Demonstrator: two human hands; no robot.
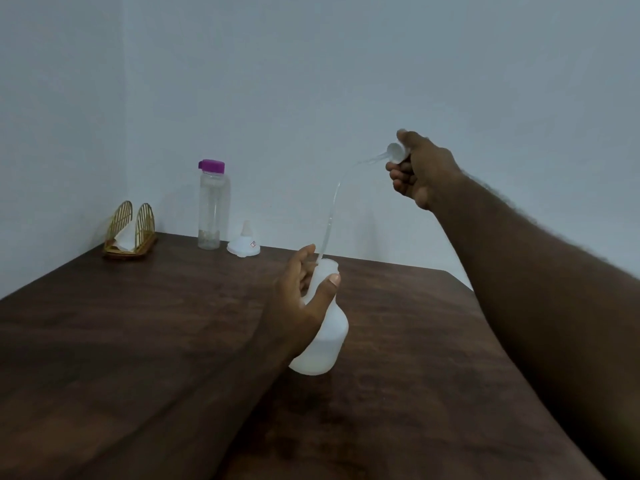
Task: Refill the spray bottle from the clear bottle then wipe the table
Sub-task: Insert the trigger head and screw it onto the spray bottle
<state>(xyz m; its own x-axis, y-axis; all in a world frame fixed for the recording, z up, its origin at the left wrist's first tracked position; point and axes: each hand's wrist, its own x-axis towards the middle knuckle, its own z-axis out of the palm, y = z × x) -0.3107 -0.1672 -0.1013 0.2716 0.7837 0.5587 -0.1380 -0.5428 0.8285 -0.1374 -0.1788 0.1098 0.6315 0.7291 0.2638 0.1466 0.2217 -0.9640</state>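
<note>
The translucent white plastic spray bottle (323, 327) stands near the middle of the dark brown wooden table (138, 341), its neck open and some liquid showing in its lower part. The left hand (298, 296) grips it around the neck and shoulder, thumb on the near side and fingers curled behind. The right hand (417, 169) is raised well above and to the right, fingers clamped on the white spray head (396, 153), whose thin clear dip tube (330, 216) curves down so that its lower end sits at the bottle's mouth.

Toward the far left corner of the table stands the tall clear plastic bottle with a purple cap (213, 206); it is capped and looks almost empty, though its contents are hard to judge. Just beside it, to the right, a small white plastic funnel (244, 242) rests mouth-down. At the far left corner sits a golden wire napkin holder (130, 230) with white paper in it.

The step in hand appears to concern the spray head and the open neck; whether the tube is going in or coming out cannot be told. If it is going in, the next move calls for guiding the tube straight down the neck, seating the head and twisting it tight, then taking a napkin to wipe.
</note>
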